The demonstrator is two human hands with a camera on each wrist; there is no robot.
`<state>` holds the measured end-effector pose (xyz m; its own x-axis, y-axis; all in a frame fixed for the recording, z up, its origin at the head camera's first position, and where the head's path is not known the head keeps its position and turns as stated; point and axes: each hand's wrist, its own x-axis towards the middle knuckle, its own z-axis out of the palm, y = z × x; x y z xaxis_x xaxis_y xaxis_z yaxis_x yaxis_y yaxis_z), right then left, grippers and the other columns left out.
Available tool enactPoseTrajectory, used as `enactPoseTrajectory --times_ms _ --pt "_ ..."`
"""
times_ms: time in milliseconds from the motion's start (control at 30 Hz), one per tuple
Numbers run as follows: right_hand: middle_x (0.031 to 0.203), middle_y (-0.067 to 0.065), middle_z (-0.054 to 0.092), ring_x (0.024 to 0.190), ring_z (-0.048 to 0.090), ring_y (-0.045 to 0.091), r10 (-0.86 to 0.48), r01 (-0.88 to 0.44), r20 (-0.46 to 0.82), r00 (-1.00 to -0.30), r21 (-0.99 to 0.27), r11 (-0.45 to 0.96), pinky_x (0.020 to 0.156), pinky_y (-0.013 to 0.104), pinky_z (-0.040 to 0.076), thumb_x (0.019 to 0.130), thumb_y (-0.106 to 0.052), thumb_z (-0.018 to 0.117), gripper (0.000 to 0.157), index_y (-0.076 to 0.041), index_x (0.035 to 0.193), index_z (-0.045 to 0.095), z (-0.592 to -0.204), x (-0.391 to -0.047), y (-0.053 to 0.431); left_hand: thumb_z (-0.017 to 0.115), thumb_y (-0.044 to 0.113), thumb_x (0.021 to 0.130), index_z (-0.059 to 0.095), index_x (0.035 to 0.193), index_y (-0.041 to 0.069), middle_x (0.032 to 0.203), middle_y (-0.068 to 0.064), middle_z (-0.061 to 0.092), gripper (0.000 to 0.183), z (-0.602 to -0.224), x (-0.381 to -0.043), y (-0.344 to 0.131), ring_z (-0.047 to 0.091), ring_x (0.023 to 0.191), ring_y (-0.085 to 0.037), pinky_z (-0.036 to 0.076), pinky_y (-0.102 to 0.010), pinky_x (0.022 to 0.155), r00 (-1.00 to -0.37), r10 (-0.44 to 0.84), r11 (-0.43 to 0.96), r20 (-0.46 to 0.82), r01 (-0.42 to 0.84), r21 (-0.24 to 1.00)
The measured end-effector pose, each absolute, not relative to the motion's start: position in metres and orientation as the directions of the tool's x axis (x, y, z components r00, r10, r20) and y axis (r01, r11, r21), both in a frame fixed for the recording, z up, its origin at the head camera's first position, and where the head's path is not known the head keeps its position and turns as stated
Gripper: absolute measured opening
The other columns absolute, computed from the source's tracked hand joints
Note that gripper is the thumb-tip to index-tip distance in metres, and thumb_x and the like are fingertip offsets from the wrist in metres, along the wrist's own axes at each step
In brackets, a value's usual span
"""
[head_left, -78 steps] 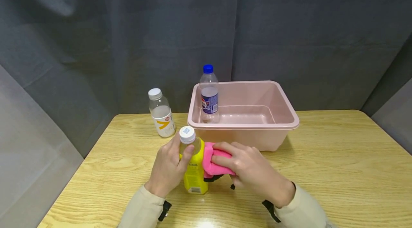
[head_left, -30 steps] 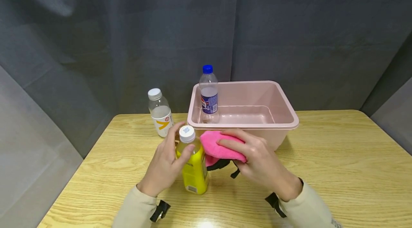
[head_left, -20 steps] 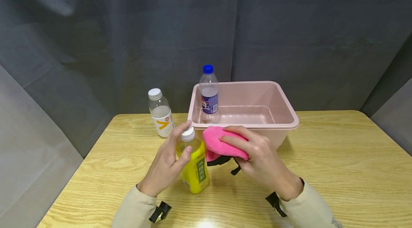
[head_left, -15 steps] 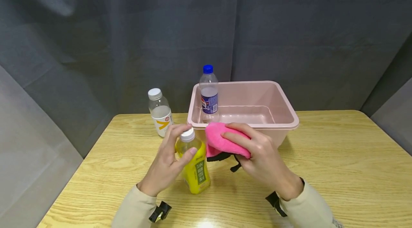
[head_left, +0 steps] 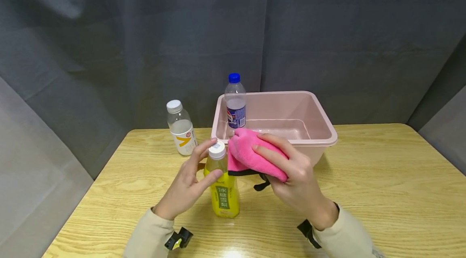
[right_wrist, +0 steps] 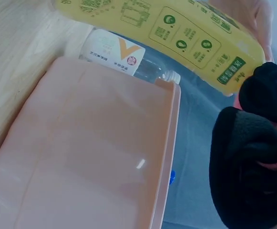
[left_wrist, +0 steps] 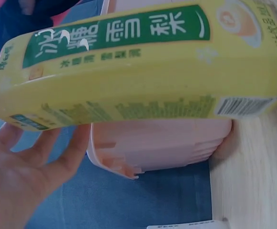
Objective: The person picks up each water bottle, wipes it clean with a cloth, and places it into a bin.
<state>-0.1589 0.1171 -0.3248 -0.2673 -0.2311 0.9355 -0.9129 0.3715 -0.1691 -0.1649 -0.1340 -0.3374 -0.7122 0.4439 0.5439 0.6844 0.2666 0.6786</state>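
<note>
A yellow-labelled drink bottle (head_left: 225, 195) with a white cap stands upright near the table's middle, its green label panel facing the head camera. My left hand (head_left: 187, 187) holds it by the upper part from the left, index finger at the cap and thumb at the shoulder. In the left wrist view, the bottle (left_wrist: 143, 71) has fingertips touching its far side. My right hand (head_left: 293, 173) grips a folded pink cloth (head_left: 253, 155) just right of the cap. The dark underside of the cloth (right_wrist: 243, 167) shows in the right wrist view. Whether cloth and bottle touch, I cannot tell.
Behind the hands stands a pink plastic bin (head_left: 276, 142). Inside its left end is an upright clear bottle (head_left: 236, 108) with a blue cap. A clear bottle (head_left: 182, 132) with a white cap and white label stands left of the bin. A dark curtain (head_left: 196, 39) hangs behind the table.
The yellow bottle has turned, bringing its green panel round to the front. My right hand has raised the cloth from the bottle's side to cap height. My left fingers have shifted up towards the cap.
</note>
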Motion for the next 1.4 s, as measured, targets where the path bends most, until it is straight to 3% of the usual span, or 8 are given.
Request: enactPoseTrajectory --times_ms 167,300,567,767,967,1400 --pt "0.12 0.019 0.067 0.101 0.068 0.037 -0.375 -0.887 0.867 -0.328 -0.146 0.439 0.093 0.039 0.056 0.064 0.021 0.069 0.051 -0.004 0.109 0.075 -0.329 -0.158 0.117 0.063 0.008 0.1 0.031 0.152 0.02 0.146 -0.017 0.05 0.062 -0.335 -0.165 -0.138 0.053 0.127 -0.039 0.054 -0.054 0.091 -0.734 0.464 0.31 0.495 0.658 0.686" --pt "0.119 0.016 0.067 0.098 0.07 0.035 -0.441 -0.884 0.836 -0.327 -0.105 0.455 0.082 0.048 0.06 0.06 0.023 0.066 0.055 -0.006 0.106 0.075 -0.328 -0.157 0.118 0.063 0.015 0.102 0.029 0.154 0.022 0.146 -0.019 0.048 0.063 -0.334 -0.164 -0.14 0.056 0.122 -0.039 0.057 -0.054 0.087 -0.755 0.472 0.348 0.456 0.634 0.69" --pt "0.108 0.006 0.068 0.084 0.067 0.022 -0.605 -0.867 0.691 -0.396 -0.063 0.495 0.067 0.038 0.059 0.057 0.019 0.065 0.052 -0.015 0.096 0.073 -0.328 -0.155 0.124 0.062 0.023 0.102 0.027 0.154 0.02 0.145 -0.023 0.046 0.063 -0.335 -0.165 -0.141 0.058 0.118 -0.04 0.06 -0.046 0.082 -0.747 0.485 0.353 0.454 0.643 0.68" --pt "0.091 -0.003 0.061 0.07 0.056 0.013 -0.769 -0.841 0.402 -0.497 -0.007 0.54 0.054 0.028 0.047 0.057 0.014 0.072 0.043 -0.02 0.083 0.067 -0.349 -0.156 0.117 0.065 0.018 0.101 0.027 0.154 0.02 0.145 -0.023 0.046 0.065 -0.336 -0.164 -0.141 0.058 0.118 -0.04 0.061 -0.045 0.081 -0.746 0.482 0.356 0.458 0.645 0.676" --pt "0.082 -0.006 0.058 0.06 0.051 0.008 -0.798 -0.812 0.176 -0.577 -0.021 0.583 0.052 0.024 0.044 0.063 0.011 0.076 0.038 -0.02 0.084 0.074 -0.371 -0.157 0.109 0.066 0.017 0.1 0.027 0.154 0.019 0.148 -0.021 0.044 0.066 -0.335 -0.165 -0.139 0.058 0.119 -0.039 0.061 -0.046 0.081 -0.734 0.491 0.347 0.47 0.659 0.667" --pt "0.084 -0.005 0.059 0.063 0.049 0.007 -0.801 -0.82 0.178 -0.571 -0.088 0.565 0.054 0.022 0.045 0.065 0.015 0.072 0.04 -0.021 0.084 0.073 -0.37 -0.159 0.112 0.066 0.016 0.1 0.027 0.155 0.019 0.148 -0.022 0.043 0.068 -0.334 -0.164 -0.14 0.058 0.12 -0.04 0.06 -0.049 0.082 -0.747 0.487 0.359 0.453 0.644 0.676"
